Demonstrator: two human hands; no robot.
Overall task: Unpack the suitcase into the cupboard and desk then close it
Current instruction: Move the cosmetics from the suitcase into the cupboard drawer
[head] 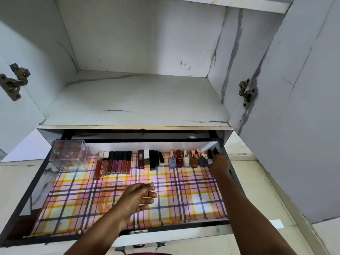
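An open drawer point(36, 181) lined with plaid paper holds a row of cosmetics along its back. Lip glosses point(114, 162) lie at the left, dark lipstick tubes point(150, 159) in the middle, and nail polish bottles point(185, 160) at the right. My right hand point(219, 164) reaches to the back right corner and pinches a small dark-capped bottle point(210, 159) at the end of the row. My left hand point(137, 197) hovers over the middle of the liner, fingers loosely curled, holding nothing. No suitcase is in view.
A clear plastic box point(70, 153) of small items stands in the drawer's back left corner. Above the drawer is a white marble-pattern cupboard shelf point(136, 100), with both doors point(298, 107) swung open. Metal hinges point(246, 92) stick out at both sides.
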